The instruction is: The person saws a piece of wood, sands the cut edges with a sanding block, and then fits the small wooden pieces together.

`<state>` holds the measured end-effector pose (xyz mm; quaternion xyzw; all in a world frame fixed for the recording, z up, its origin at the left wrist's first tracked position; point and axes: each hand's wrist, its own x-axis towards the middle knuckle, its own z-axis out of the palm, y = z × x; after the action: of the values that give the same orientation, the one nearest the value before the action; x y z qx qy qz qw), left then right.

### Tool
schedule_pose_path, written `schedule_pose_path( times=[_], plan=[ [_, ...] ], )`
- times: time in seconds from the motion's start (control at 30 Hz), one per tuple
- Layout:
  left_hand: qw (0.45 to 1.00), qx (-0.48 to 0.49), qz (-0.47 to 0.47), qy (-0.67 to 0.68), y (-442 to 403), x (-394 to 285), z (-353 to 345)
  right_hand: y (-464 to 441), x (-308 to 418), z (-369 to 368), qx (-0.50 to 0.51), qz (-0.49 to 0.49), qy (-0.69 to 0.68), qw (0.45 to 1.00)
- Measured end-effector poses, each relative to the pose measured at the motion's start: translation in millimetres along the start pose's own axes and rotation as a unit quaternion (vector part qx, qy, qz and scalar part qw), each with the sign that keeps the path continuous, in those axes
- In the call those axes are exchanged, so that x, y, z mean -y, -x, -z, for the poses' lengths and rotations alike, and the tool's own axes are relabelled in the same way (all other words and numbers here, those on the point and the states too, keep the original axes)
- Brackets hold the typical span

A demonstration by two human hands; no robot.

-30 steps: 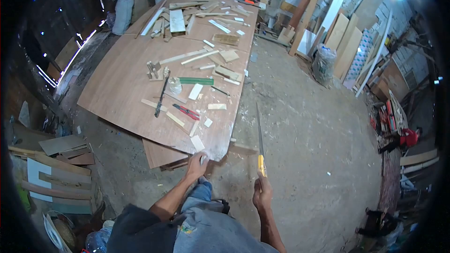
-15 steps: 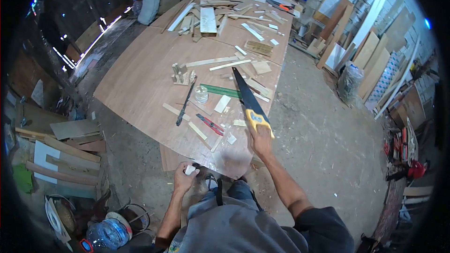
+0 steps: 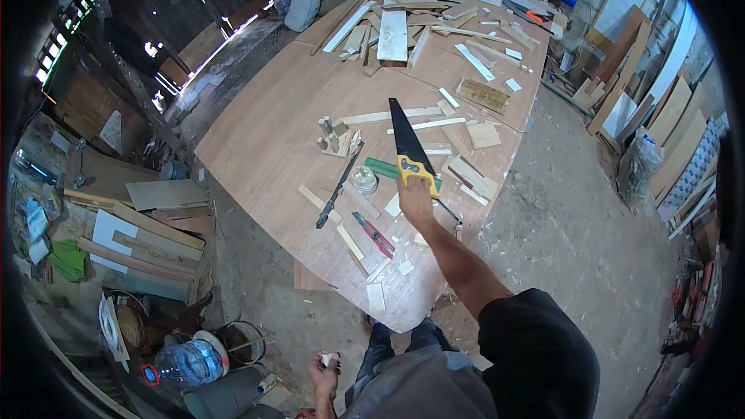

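- Wrapping the right hand [image 3: 416,195] tightly around the yellow handle [image 3: 419,174] of the saw [image 3: 405,132], pointing it away from the body.
- Holding that grip over the table [image 3: 264,163], covering part of the green strip [image 3: 382,167] (not being able to tell resting from hovering at this angle).
- Pinching the small white piece [image 3: 330,358] between thumb and fingers of the left hand [image 3: 323,372], below and left of the saw grip, beyond the table's near edge, above the floor [image 3: 559,264].
- Noting the jar [image 3: 363,180] just left of the right grip, the dark bar [image 3: 331,206] farther left, and the red tool [image 3: 373,234] nearer the body.
- Possibly risking a toppled jar by swinging the saw grip leftward.
- Possibly risking a snag on the pale stick [image 3: 446,122], crossing under the saw ahead of the grip, by dragging the saw low among loose scraps.
- Possibly risking a drop to the floor by loosening the left pinch, having no tabletop underneath.
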<state>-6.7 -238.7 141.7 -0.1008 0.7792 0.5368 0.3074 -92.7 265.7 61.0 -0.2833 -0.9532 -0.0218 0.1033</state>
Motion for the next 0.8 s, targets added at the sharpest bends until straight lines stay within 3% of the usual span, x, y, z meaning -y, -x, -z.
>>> schedule_pose_path(
  times=[0.17, 0.23, 0.3, 0.37, 0.47, 0.5, 0.57, 0.63, 0.67, 0.73, 0.8],
  plan=[
    [0.999, 0.031, 0.030, -0.009, 17, -4, -37, 5, -13, 0, -0.020, 0.026, -0.070, 0.997],
    [0.999, 0.026, 0.015, 0.017, 11, -7, -44, 1, -47, 11, 0.033, -0.058, -0.087, 0.994],
    [0.999, 0.018, 0.003, 0.042, 11, -20, -48, 11, -94, 17, -0.049, -0.166, -0.044, 0.984],
    [0.995, 0.033, 0.024, 0.096, 11, -54, -60, 27, -124, 43, 0.023, -0.214, 0.008, 0.977],
    [0.968, 0.122, 0.020, 0.218, -4, -88, -87, 29, -170, 23, 0.110, -0.166, -0.058, 0.978],
    [0.944, 0.171, 0.029, 0.282, -9, -107, -98, 29, -178, 22, 0.097, -0.142, -0.079, 0.982],
    [0.925, 0.248, -0.015, 0.288, -20, -137, -122, 40, -169, 25, 0.095, -0.112, -0.103, 0.984],
    [0.907, 0.269, -0.012, 0.323, -22, -172, -149, 53, -165, 47, -0.083, -0.113, -0.272, 0.952],
    [0.897, 0.280, -0.008, 0.343, -23, -186, -160, 65, -143, 78, -0.104, -0.120, -0.333, 0.929],
    [0.889, 0.299, -0.022, 0.346, -29, -197, -181, 98, -123, 64, -0.147, -0.062, -0.484, 0.861],
    [0.883, 0.301, -0.027, 0.358, -33, -199, -202, 132, -58, 204, 0.032, -0.118, -0.556, 0.822]
  ],
)
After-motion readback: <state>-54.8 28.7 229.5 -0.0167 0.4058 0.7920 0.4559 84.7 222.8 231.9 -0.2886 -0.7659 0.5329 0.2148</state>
